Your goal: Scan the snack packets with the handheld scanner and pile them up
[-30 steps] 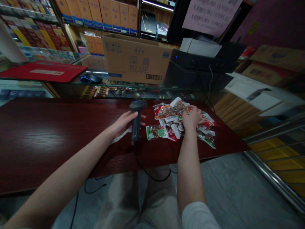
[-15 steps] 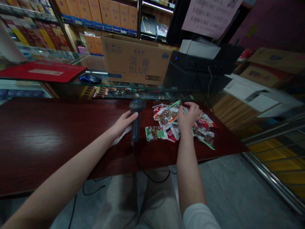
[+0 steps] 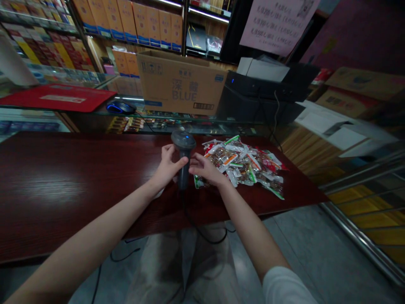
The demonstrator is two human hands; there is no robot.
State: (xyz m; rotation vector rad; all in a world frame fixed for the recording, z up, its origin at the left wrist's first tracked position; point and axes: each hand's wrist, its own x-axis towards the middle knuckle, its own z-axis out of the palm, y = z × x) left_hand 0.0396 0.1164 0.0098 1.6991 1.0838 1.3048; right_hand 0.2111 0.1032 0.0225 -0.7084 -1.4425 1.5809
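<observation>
A dark barcode scanner (image 3: 182, 179) stands upright in front of me, its head on top and its cord running down from the handle. My left hand (image 3: 169, 164) grips it from the left, thumb across the handle and the other fingers partly hidden. Close against the handle's right side is my right hand (image 3: 204, 168), fingers curled; whatever may be between them is hidden. Beside that hand lies a heap of small clear snack packets (image 3: 240, 162) with red, green, orange and white ends. Something pale and flat (image 3: 160, 193) shows under my left wrist.
The dark red wooden table (image 3: 79, 177) borders a glass counter. A cardboard box (image 3: 183, 86), a mouse (image 3: 121, 107), a red mat (image 3: 60, 97) and a black printer-like machine (image 3: 265, 86) sit there. Cartons (image 3: 363, 90) are stacked at right. The scanner cord (image 3: 205, 239) loops over my lap.
My right hand has left the packet heap and come left to the scanner's handle. The left hand and scanner have shifted slightly to the right.
</observation>
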